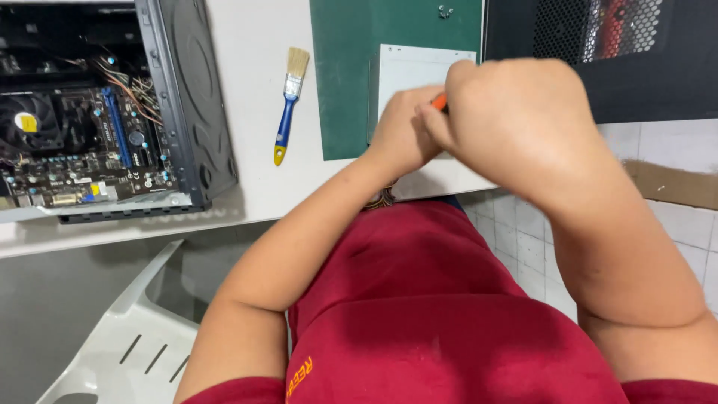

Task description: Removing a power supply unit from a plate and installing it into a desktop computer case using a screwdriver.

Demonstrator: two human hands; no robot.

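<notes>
Right hand [516, 120] grips what looks like an orange-handled screwdriver [439, 102]; left hand [400, 135], fingers curled, steadies a grey metal drive [411, 75] on the green mat [344, 75]. Best kept upright, pressing firmly.

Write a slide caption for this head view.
Both hands, left and right, meet over a grey metal box on a green mat; paintbrush lies alongside.

An open computer case [112, 112] is laid on the white table [254, 90], motherboard [75, 142] exposed. A blue-handled paintbrush [289, 105] is placed beside a green mat [344, 75].
</notes>
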